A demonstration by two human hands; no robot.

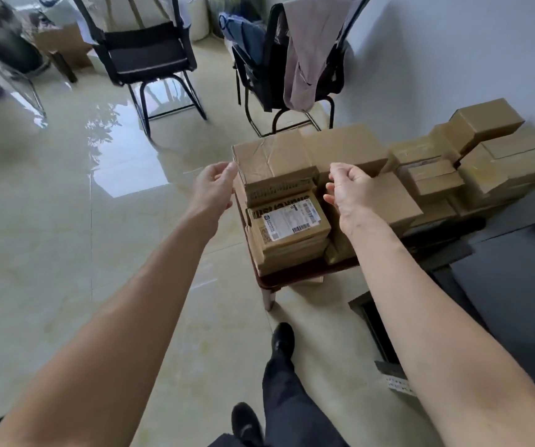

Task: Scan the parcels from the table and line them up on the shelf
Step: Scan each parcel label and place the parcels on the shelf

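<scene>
Several brown cardboard parcels are piled on a low dark table [292,279]. The nearest stack holds a small parcel with a white shipping label [288,224]; above it lies a larger creased parcel [272,162]. My left hand [213,185] reaches toward the left edge of the creased parcel, fingers loosely curled, its fingertips at the corner. My right hand [348,191] hovers to the right of the stack, fingers loosely curled and holding nothing. More parcels [485,162] are stacked along the wall to the right.
Two black chairs [150,50] [292,75] stand behind the table, one draped with clothes. A glossy tiled floor [82,221] spreads to the left. A dark surface [518,301] lies at the right. My legs and shoes [282,343] are below.
</scene>
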